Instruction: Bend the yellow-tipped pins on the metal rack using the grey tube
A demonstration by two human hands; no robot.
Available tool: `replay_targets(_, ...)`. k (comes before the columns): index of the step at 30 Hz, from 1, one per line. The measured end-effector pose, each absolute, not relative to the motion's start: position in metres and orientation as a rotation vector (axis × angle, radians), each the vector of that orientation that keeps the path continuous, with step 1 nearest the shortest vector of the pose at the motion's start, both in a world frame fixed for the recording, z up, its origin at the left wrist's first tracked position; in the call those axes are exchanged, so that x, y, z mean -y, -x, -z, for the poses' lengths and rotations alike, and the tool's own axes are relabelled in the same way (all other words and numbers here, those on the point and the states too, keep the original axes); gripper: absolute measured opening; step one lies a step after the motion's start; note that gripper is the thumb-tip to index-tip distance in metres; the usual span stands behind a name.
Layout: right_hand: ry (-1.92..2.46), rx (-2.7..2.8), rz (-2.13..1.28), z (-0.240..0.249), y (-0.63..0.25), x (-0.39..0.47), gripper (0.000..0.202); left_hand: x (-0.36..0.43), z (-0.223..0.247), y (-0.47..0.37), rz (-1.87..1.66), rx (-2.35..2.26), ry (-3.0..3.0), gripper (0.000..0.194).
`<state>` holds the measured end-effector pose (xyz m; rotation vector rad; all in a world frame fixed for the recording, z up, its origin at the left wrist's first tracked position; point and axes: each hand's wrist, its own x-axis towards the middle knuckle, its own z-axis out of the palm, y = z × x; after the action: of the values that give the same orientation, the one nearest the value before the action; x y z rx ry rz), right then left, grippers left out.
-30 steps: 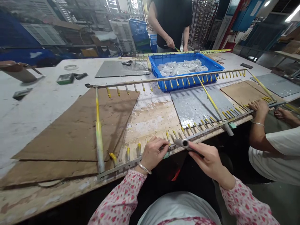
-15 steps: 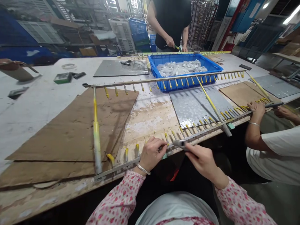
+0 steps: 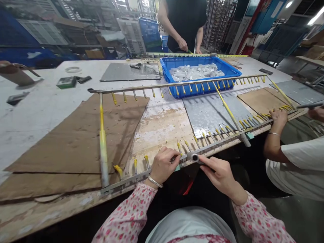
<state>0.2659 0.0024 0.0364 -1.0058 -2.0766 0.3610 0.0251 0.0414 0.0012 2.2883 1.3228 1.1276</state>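
Observation:
A long metal frame [image 3: 215,147] with rows of yellow-coated hooks [image 3: 187,145] lies across the table, its near rail along the front edge. My left hand [image 3: 164,164] is closed at this rail, thumb and forefinger pinched at a hook's end; what lies between the fingertips is too small to make out. Just to the right, my right hand [image 3: 220,175] grips a grey metal tool [image 3: 195,157], its round hollow end turned toward me beside the rail. A yellow crossbar [image 3: 103,148] of the frame stands left of my hands.
Behind the frame sits a blue crate [image 3: 202,91] of clear plastic pieces. Brown cardboard [image 3: 76,135] covers the left side, a grey sheet [image 3: 210,111] the middle. A person's hand [image 3: 278,118] works at the right end of the rail; another person stands across the table.
The tool in my right hand has turned, so its round end now faces me more. My left hand has hardly moved. The right-hand co-worker's tool has shifted right.

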Motion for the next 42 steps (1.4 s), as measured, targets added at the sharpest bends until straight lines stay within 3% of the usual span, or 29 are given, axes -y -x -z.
replay_targets(13,0.943,1.890,-0.269,-0.036,-0.271,-0.001,0.040,-0.042,-0.002,-0.026,-1.138,-1.320,-2.300,0.013)
replay_targets(19,1.063,2.119,-0.290,-0.029,-0.268,-0.003,0.032,-0.042,-0.003,-0.026,-1.119,-1.329,-2.316,0.013)
replay_targets(24,0.917,1.933,-0.271,-0.036,-0.268,0.000,0.041,-0.041,-0.003,-0.026,-1.124,-1.324,-2.301,0.012)
replay_targets(29,1.016,2.145,-0.288,-0.032,-0.267,-0.002,0.033,-0.041,-0.002,-0.026,-1.099,-1.326,-2.313,0.012)
replay_targets(34,0.890,1.963,-0.291,-0.035,-0.269,-0.001,0.041,-0.041,-0.003,-0.027,-1.122,-1.331,-2.323,0.012)
replay_targets(42,0.992,2.032,-0.270,-0.029,-0.274,-0.002,0.036,-0.041,-0.002,-0.027,-1.121,-1.338,-2.341,0.013)
